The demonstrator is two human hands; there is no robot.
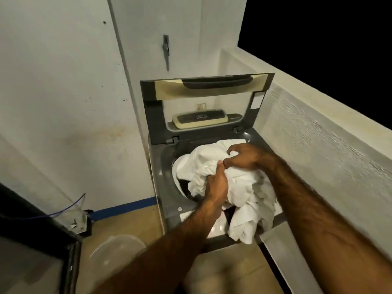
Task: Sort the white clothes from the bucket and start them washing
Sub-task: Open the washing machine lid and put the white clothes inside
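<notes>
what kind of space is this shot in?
Probably a home laundry corner, possibly a balcony: a top-load washer with its lid up, white clothes bunched over its opening, and a bucket on the floor. The low wall beside it opens onto darkness.

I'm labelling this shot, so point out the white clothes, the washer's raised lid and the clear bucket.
Crumpled white fabric clothes [195, 160]: head view, upper left fold.
Raised grey washer lid with glass pane [216, 82]: head view, dark handle.
Clear round plastic bucket [114, 250]: head view, bare inside.
</notes>
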